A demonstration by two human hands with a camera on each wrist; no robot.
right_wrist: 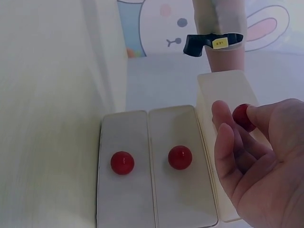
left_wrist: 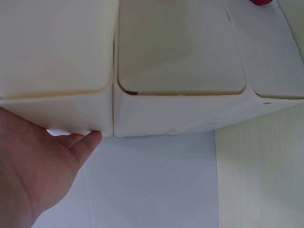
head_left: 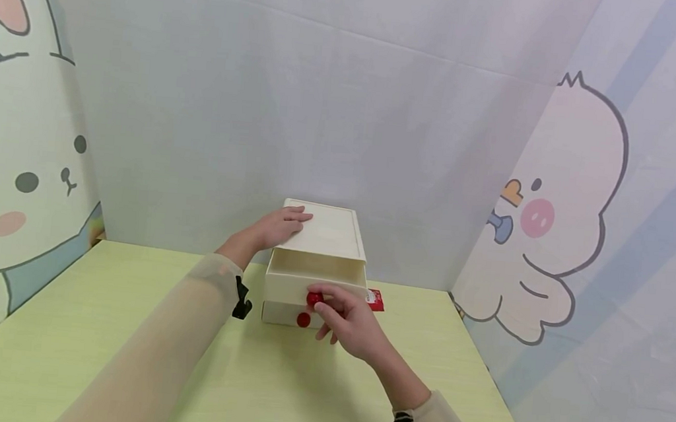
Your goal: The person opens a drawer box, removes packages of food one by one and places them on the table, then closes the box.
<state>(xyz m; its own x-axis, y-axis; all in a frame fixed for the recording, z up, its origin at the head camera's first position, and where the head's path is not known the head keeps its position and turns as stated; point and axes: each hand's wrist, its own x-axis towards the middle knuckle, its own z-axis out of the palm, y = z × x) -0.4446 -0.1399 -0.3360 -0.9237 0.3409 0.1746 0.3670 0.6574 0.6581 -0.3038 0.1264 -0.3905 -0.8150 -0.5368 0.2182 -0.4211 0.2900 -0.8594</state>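
A small white drawer cabinet [head_left: 327, 230] with round red knobs stands on the table near the back curtain. Its top drawer [head_left: 287, 286] is pulled out partway, and the inside shows. My right hand [head_left: 353, 321] pinches that drawer's knob [right_wrist: 243, 118] between thumb and finger, the other fingers loosely bent. The two lower drawers, each with a red knob [right_wrist: 180, 157], are closed in the right wrist view. My left hand [head_left: 277, 228] rests on the left part of the cabinet's top, fingers extended; the left wrist view shows its fingertips against the white casing.
A red packet [head_left: 375, 300] lies on the pale yellow-green table [head_left: 146, 295] just right of the cabinet. A grey-white curtain [head_left: 321, 117] hangs behind it. Printed panels with a rabbit [head_left: 21, 146] and a chick [head_left: 572, 190] border the table's sides.
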